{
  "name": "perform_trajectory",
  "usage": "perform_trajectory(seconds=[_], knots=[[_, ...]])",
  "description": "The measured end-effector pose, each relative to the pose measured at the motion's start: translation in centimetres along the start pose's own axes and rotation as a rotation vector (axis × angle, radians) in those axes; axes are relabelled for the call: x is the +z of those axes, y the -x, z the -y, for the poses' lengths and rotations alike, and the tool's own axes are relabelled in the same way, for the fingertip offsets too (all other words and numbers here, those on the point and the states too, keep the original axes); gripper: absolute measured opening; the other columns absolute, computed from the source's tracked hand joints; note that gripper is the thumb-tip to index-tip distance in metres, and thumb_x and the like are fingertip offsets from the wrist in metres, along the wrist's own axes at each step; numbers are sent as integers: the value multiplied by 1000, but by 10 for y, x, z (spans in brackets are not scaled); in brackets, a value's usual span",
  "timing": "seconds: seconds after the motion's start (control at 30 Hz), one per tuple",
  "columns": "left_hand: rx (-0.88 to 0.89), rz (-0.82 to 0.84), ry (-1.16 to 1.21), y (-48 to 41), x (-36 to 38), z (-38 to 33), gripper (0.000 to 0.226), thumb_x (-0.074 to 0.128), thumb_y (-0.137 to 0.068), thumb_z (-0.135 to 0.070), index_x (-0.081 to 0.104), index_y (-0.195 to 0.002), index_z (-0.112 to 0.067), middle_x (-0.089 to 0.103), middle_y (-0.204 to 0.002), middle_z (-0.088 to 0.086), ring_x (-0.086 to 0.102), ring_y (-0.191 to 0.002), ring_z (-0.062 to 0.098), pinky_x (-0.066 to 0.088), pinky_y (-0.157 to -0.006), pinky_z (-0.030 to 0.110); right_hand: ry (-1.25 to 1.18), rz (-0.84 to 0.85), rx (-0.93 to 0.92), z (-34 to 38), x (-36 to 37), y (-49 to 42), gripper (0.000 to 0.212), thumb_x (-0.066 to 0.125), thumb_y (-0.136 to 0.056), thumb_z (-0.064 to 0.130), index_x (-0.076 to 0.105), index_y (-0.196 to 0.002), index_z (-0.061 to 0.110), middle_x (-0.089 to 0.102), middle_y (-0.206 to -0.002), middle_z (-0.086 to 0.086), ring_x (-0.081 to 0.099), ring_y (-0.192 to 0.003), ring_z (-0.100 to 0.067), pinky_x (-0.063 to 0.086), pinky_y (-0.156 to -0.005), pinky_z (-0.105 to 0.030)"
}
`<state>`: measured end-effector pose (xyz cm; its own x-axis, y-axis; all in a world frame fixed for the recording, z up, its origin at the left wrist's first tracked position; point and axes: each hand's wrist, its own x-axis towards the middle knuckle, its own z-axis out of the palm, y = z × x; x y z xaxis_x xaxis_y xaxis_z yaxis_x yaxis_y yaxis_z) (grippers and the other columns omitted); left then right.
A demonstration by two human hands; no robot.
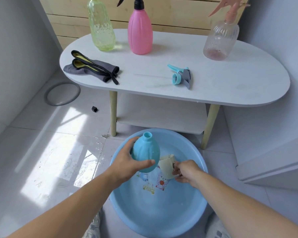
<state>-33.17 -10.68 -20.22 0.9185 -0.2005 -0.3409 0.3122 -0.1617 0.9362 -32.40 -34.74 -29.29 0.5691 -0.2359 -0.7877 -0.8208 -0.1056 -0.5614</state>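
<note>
My left hand (127, 162) grips a light blue plastic bottle (145, 152) with no cap, holding it upright above a blue basin (127, 212) on the floor. My right hand (185, 170) holds a cream cup (166, 166) by its handle, low inside the basin just right of the bottle. The basin holds water and has cartoon pictures on its bottom. The bottle's blue spray head (181, 77) lies on the white oval table (230, 79) with its thin tube stretched out to the left.
On the table stand a green bottle (101, 26), a pink spray bottle (140, 30) and a clear spray bottle (220, 38); a grey cloth (93, 68) lies at its left end. A grey ring (62, 93), a small black piece (94, 109) and water splashes are on the tiled floor at left.
</note>
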Motion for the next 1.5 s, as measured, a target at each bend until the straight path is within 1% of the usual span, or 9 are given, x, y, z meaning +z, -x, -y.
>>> perform_trajectory(seconds=[0.1,0.17,0.37,0.53,0.7,0.97,1.2,1.33,1.5], knots=[[-1,-6,0,2,-2,0,74,94,-73,-8,57,-126,-43,71,-116,-4,73,-99,9,60,-76,24,-9,19,-53,-8,-1,-1,28,58,-99,26,68,-90,2,72,-77,-11,64,-71,-25,62,-78,-40],[-10,-7,7,2,-4,1,75,96,-67,-16,59,-125,-45,71,-113,-6,73,-101,13,61,-76,28,-16,41,-124,-12,-1,1,29,58,-99,26,69,-87,2,72,-79,-11,63,-70,-25,61,-83,-42],[-3,-16,23,3,-7,1,72,94,-73,-9,58,-127,-41,71,-113,-2,74,-97,15,59,-69,26,-19,81,-312,-1,-15,21,32,54,-101,21,68,-84,-3,72,-77,-12,68,-74,-24,60,-82,-37],[6,-24,40,6,-8,-5,80,96,-68,-16,56,-134,-37,70,-118,1,74,-103,20,62,-72,29,23,104,-449,18,-31,53,35,53,-102,16,66,-73,1,69,-69,-7,67,-73,-22,60,-80,-36],[25,-25,39,12,-8,-12,70,94,-73,-9,57,-125,-38,70,-114,0,74,-101,20,65,-84,42,50,143,-570,42,-52,101,35,52,-101,12,68,-73,-1,69,-69,-6,66,-75,-21,59,-87,-41],[56,9,24,19,-3,-23,78,94,-54,-31,58,-122,-42,69,-115,3,73,-103,26,65,-83,50,126,130,-781,75,-96,178,35,53,-100,12,74,-73,4,72,-88,-21,69,-84,-28,56,-93,-47],[87,64,-4,24,5,-35,80,95,-54,-35,58,-124,-45,70,-117,2,74,-103,25,65,-85,52,237,50,-976,92,-109,211,33,52,-100,10,76,-77,11,76,-89,-12,67,-90,-39,51,-97,-54],[95,85,-6,26,8,-39,81,95,-54,-35,57,-125,-44,69,-119,1,73,-105,24,65,-86,50,287,24,-1033,99,-109,219,30,54,-99,10,76,-78,11,76,-86,-6,70,-87,-28,53,-93,-44],[94,87,0,25,9,-39,83,95,-54,-35,57,-127,-42,69,-119,0,73,-106,24,65,-85,50,330,14,-1051,103,-109,224,27,57,-98,10,76,-79,12,76,-82,-1,70,-81,-10,49,-79,-15]])
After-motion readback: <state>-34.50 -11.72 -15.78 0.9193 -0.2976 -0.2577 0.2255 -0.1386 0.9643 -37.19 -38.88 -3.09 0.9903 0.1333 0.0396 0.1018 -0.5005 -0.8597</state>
